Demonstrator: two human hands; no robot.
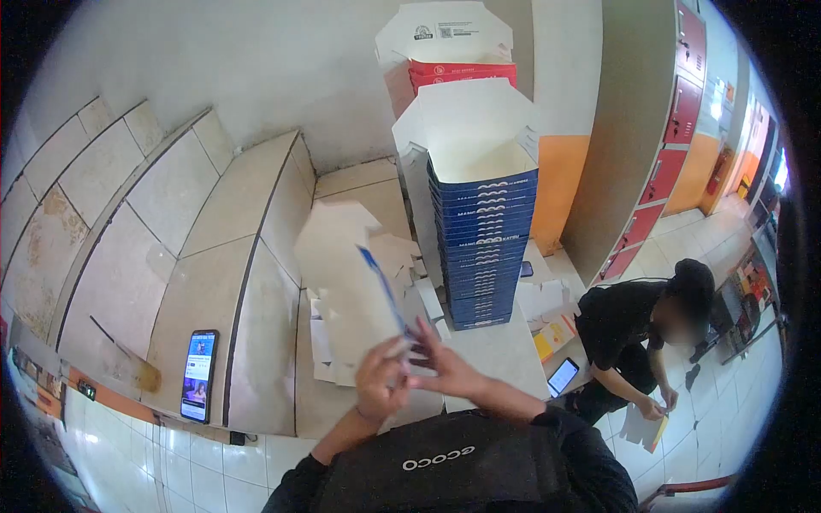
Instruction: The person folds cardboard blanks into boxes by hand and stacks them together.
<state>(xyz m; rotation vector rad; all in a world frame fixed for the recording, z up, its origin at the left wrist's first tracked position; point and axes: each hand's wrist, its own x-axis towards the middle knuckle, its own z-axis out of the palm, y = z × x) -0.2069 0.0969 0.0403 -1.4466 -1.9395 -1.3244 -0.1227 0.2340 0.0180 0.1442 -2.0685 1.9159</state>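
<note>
A white paper food box (346, 291) with a blue printed edge stands partly folded in front of me, blurred by motion. My left hand (382, 379) is closed on its near edge. My right hand (445, 368) is beside it, with thumb and fingers around the blue-edged side at the same end. The exact finger contact is partly hidden. Just beyond my hands rises a tall stack of nested blue boxes (486, 248), their white lids raised. Flat white box blanks (321, 346) lie under and behind the box I hold.
Behind the blue stack are red boxes (462, 75). A phone (199, 376) and a drink cup (141, 374) rest on the tiled ledge to my left. At right, a crouching person (637, 342) folds a carton (641, 430) near another phone (563, 377). Red lockers (663, 175) stand beyond.
</note>
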